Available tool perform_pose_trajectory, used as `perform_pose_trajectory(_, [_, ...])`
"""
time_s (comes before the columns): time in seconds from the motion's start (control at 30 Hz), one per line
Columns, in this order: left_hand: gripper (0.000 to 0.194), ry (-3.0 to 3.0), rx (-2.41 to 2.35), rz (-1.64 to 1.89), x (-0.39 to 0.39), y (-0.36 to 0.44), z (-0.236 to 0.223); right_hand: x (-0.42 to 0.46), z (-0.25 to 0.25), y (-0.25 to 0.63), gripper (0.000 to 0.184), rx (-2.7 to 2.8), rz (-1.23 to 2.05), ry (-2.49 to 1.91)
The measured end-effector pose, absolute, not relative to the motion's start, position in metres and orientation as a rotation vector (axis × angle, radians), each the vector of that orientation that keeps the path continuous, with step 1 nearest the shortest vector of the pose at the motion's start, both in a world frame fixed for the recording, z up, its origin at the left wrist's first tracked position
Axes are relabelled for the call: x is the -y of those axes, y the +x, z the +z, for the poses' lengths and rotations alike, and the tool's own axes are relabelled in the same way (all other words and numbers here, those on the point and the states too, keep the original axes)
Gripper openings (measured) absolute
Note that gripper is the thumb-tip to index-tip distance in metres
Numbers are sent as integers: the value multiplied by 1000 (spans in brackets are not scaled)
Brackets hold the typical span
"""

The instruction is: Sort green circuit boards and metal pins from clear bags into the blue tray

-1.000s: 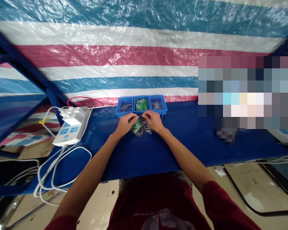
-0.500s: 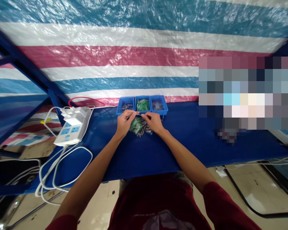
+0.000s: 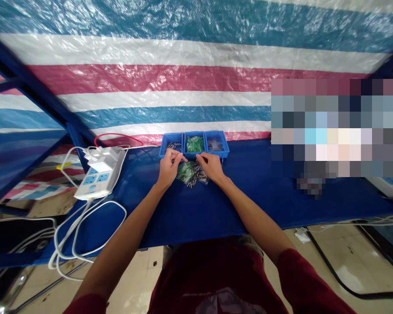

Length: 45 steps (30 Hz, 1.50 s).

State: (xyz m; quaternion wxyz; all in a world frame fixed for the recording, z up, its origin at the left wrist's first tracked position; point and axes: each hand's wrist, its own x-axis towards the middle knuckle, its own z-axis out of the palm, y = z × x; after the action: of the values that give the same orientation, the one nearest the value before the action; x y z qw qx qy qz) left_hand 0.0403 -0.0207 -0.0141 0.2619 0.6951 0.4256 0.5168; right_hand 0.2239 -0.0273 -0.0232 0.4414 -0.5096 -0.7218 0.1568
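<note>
In front of three joined blue bins, my left hand (image 3: 169, 167) is closed, thumb near the bent fingers. Anything in its grip is too small to make out. My right hand (image 3: 212, 166) is to the right of it, with a small gap between the two. Its thumb and fingertips are pinched together; what they hold, if anything, cannot be made out. Just below the fingertips lies a heap of green plastic pieces (image 3: 186, 171) and small dark-and-silver metal pins (image 3: 194, 179). Similar pins (image 3: 173, 145) fill the left bin, green pieces (image 3: 194, 144) the middle one, clear pieces (image 3: 214, 145) the right.
On the left stands a white power strip (image 3: 96, 179) with plugged-in adapters; its white cables (image 3: 74, 240) loop over the blue table (image 3: 190, 218). A striped plastic sheet (image 3: 170, 78) hangs behind. The right side is partly pixelated.
The thin piece that stretched between my fingertips no longer shows there. My hands have moved slightly apart, the right one shifting a little to the right.
</note>
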Motion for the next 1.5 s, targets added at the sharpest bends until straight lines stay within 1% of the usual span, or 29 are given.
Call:
perform_pose_trajectory(0.17, [24, 2028, -1180, 1348, 23, 41, -13, 27, -24, 224, 40, 1786, 381, -1261])
perform_pose_trajectory(0.37, [29, 2109, -1058, 1331, 19, 40, -14, 27, -23, 225, 46, 1718, 355, -1299])
perform_pose_trajectory(0.43, [26, 2098, -1030, 1299, 19, 40, -14, 28, -22, 225, 44, 1706, 354, -1290])
perform_pose_trajectory(0.53, [21, 2044, -1042, 1194, 20, 40, -13, 29, -20, 224, 35, 1734, 391, -1219])
perform_pose_trajectory(0.63, [22, 1997, -1043, 1134, 21, 39, -11, 30, -19, 223, 29, 1796, 444, -1157])
perform_pose_trajectory(0.93, [26, 2012, -1032, 1128, 21, 37, -9, 32, -17, 223, 24, 1867, 521, -1089])
perform_pose_trajectory(1.03, [25, 2087, -1071, 1163, 23, 38, -6, 32, -17, 223, 28, 1822, 481, -1107])
perform_pose_trajectory(1.13, [34, 2179, -1088, 1165, 25, 39, -3, 31, -16, 223, 35, 1816, 457, -1140])
perform_pose_trajectory(1.3, [42, 2239, -1080, 1118, 28, 41, -3, 31, -17, 223, 48, 1800, 488, -1148])
perform_pose_trajectory(1.37, [42, 2223, -1125, 1187, 28, 40, -1, 31, -17, 223, 51, 1767, 490, -1165])
perform_pose_trajectory(1.5, [39, 2207, -1422, 1641, 19, 31, 13, 32, -16, 224, 51, 1721, 452, -1210])
